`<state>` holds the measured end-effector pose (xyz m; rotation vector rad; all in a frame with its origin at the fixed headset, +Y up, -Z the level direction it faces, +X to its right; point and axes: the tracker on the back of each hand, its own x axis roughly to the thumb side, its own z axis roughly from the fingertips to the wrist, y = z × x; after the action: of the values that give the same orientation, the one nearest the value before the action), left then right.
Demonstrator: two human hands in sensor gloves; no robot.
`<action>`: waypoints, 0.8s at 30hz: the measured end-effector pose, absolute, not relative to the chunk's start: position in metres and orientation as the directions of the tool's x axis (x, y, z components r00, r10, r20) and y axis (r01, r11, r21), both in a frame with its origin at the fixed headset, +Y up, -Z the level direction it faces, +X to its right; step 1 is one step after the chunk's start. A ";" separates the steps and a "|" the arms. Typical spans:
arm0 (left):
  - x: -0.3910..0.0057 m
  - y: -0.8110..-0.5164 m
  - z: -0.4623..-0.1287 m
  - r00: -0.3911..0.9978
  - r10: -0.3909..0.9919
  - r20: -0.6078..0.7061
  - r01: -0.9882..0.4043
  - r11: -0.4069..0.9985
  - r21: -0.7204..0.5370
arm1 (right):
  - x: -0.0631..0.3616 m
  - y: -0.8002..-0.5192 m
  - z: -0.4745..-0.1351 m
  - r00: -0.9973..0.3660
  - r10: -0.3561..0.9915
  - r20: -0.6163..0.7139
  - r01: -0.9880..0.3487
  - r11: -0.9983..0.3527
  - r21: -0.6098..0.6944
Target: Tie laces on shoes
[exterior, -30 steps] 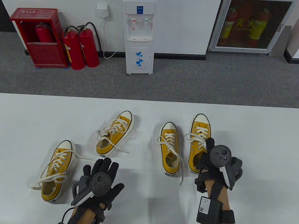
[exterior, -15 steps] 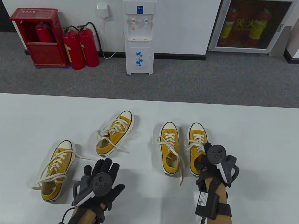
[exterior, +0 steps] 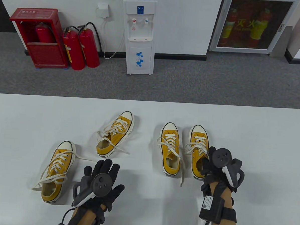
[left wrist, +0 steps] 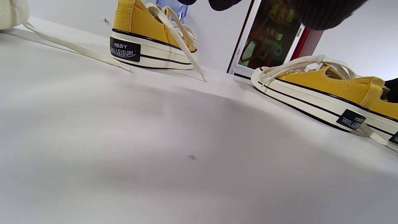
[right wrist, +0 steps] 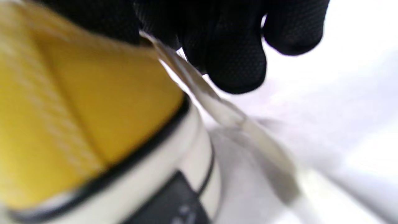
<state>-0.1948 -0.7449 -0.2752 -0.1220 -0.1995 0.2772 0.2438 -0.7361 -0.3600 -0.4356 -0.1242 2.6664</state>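
Four yellow canvas sneakers with untied white laces lie on the white table (exterior: 264,138). My right hand (exterior: 208,163) grips the rightmost shoe (exterior: 199,145) at its heel collar. In the blurred right wrist view my gloved fingers (right wrist: 236,62) curl over the heel rim of that shoe (right wrist: 77,124), and a loose lace (right wrist: 224,112) runs past them. Its neighbour (exterior: 170,148) stands just left of it. My left hand (exterior: 103,168) rests flat on the table, fingers spread, between the leftmost shoe (exterior: 58,168) and the tilted middle shoe (exterior: 116,134).
Loose lace ends trail on the table beside each shoe. The left wrist view shows the heel of the middle shoe (left wrist: 149,40) and the side of the neighbour shoe (left wrist: 326,90). The table's far edge gives onto grey carpet with a water dispenser (exterior: 140,34).
My right hand has drawn the rightmost shoe nearer to me and close beside its neighbour. My left hand has not moved.
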 end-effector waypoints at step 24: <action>-0.194 -0.743 -0.274 0.940 0.281 0.193 -0.262 0.958 -0.117 | 0.125 -0.698 -0.271 -0.943 0.278 0.185 -0.313 -0.929 -0.199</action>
<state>-0.1941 -0.7432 -0.2739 -0.0905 -0.2098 0.2775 0.1254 -0.6984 -0.2707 0.2206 -0.3259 2.8109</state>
